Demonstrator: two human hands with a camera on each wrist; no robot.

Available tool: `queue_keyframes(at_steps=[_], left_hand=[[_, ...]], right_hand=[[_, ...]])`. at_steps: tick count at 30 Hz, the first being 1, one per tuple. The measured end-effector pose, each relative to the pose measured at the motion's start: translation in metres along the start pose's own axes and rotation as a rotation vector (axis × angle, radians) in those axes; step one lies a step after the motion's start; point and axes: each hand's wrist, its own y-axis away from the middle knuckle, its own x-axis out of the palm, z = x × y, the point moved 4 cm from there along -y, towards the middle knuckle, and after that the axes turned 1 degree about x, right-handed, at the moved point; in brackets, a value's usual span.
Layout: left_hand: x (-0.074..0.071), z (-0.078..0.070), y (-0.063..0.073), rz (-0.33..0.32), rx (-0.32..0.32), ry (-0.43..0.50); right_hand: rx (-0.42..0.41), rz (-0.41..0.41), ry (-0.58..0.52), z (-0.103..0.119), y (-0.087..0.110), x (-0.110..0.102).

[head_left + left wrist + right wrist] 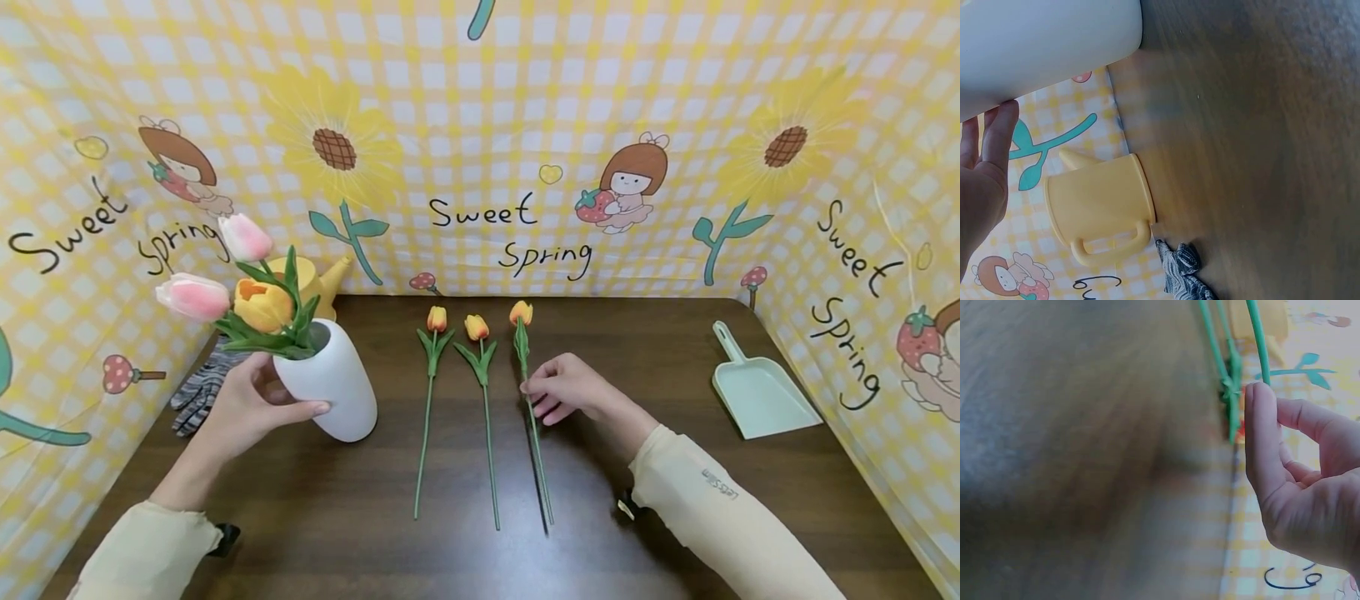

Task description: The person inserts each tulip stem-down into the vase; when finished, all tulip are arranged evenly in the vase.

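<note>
My left hand (243, 410) grips a white vase (345, 392) at its side, thumb across the front; the vase leans to the left. Two pink-and-white tulips (193, 297) and a yellow tulip (264, 307) stand in it with green leaves. With thumb and fingers my right hand (573, 387) pinches the green stem of an orange-yellow tulip (522, 314); the right wrist view shows this stem (1260, 347) between the fingertips. Two more orange-yellow tulips, a middle one (476, 327) and a left one (437, 318), lie on the table between my hands.
A yellow watering can (1100, 197) stands behind the vase, partly hidden in the head view. Grey knitted gloves (198, 392) lie at the left table edge. A pale green dustpan (765, 396) lies at the right. Yellow checked cloth (480, 125) surrounds the brown table (337, 517).
</note>
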Motion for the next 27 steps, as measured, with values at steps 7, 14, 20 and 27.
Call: queue_keyframes(at_steps=[7, 14, 20, 27], left_hand=[[0.001, 0.0, -0.002, 0.001, 0.001, -0.018], [0.0, -0.001, -0.001, 0.0, 0.024, -0.021], [0.001, -0.001, -0.003, 0.017, 0.036, 0.005], [0.001, -0.001, -0.001, 0.004, 0.014, -0.007]], right_hand=[[-0.095, -0.034, -0.167, 0.02, 0.014, -0.015], [-0.2, -0.011, -0.379, 0.036, 0.026, -0.014], [-0.269, 0.058, -0.56, 0.051, 0.041, -0.009], [-0.34, 0.094, -0.699, 0.065, 0.056, -0.006]])
